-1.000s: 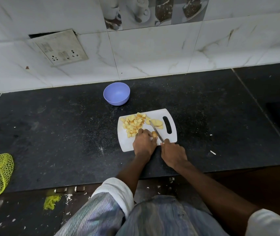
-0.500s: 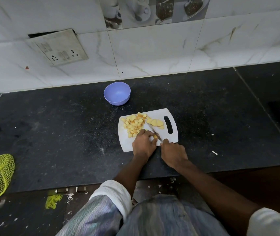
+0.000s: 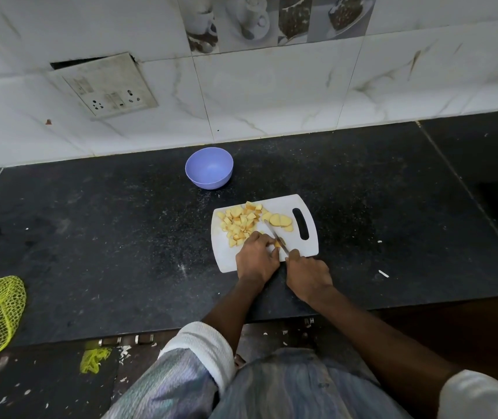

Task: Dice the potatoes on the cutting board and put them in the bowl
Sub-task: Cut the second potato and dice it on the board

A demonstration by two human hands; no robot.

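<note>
Two hands work over our dark desk, largest thing in view and cut off at both sides. On it lies the white cutting board, its near edge hidden under our wrists. The empty purple bowl stands apart behind it. A heap of diced potatoes covers the board's left half, slices beside it. Our left hand pins a small potato piece, mostly hidden by fingers. Our right hand grips the knife, handle unseen.
</note>
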